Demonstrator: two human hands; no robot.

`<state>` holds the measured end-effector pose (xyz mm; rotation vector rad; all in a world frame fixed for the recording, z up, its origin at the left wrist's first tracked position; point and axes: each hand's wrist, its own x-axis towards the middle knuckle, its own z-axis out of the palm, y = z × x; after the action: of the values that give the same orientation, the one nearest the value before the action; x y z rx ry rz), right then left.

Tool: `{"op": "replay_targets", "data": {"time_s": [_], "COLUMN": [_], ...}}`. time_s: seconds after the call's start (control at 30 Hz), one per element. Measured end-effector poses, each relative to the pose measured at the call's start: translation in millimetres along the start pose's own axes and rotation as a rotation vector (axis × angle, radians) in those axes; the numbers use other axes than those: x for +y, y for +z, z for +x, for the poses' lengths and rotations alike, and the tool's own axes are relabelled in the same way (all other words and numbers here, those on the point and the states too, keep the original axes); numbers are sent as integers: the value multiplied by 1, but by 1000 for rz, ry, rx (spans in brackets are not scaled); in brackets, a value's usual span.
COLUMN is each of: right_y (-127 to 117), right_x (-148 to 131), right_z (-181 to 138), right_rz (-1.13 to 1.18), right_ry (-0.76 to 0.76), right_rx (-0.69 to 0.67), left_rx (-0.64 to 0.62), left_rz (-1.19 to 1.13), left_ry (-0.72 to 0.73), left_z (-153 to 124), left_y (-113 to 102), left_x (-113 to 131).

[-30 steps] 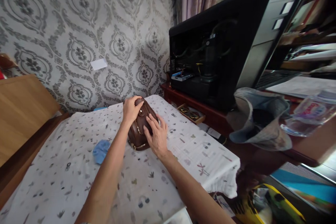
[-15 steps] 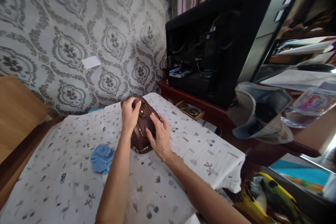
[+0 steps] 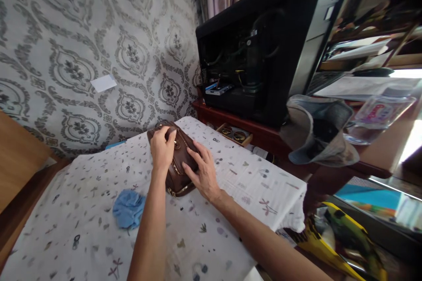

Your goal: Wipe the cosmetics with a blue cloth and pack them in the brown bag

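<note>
A brown leather handbag (image 3: 180,158) with gold zips lies on a white cloth (image 3: 89,193) printed with small plants and cherries. My left hand (image 3: 162,147) is closed at the far left of the bag, thumb and forefinger pinched by a strap tab near a gold stud. What exactly sits between those fingers is partly hidden. Across the bag's right side rests my right hand (image 3: 204,171), its fingers spread and laid against the leather. To the left of my left forearm is a crumpled blue cloth (image 3: 128,208).
A black computer case (image 3: 244,61) stands on a dark red desk at the back right. Near the desk's edge are a denim-like pouch (image 3: 316,131) and a clear plastic bottle (image 3: 379,112). A patterned wall rises behind the bag. Below right is a yellow-edged bag (image 3: 329,241).
The view has turned slightly right, so the surroundings sit further left. Both hands stay on the handbag in nearly the same places; the right fingers have shifted a little.
</note>
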<state>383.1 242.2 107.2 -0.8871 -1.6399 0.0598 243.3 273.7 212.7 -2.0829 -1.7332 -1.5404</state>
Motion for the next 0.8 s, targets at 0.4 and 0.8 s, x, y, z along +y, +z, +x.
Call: {"op": "replay_targets", "data": {"time_s": [0.4, 0.8], "right_y": [1, -5], "right_x": [4, 3], "right_z": [3, 8], "right_rz": [-28, -29], "right_ry": [-59, 54], "right_rx": [-10, -77], "left_rx": [-109, -1], "left_rz": [-357, -611], "left_ry": [-55, -124], "left_z": [1, 3], "left_y": [-5, 0], "left_x": [2, -4]}}
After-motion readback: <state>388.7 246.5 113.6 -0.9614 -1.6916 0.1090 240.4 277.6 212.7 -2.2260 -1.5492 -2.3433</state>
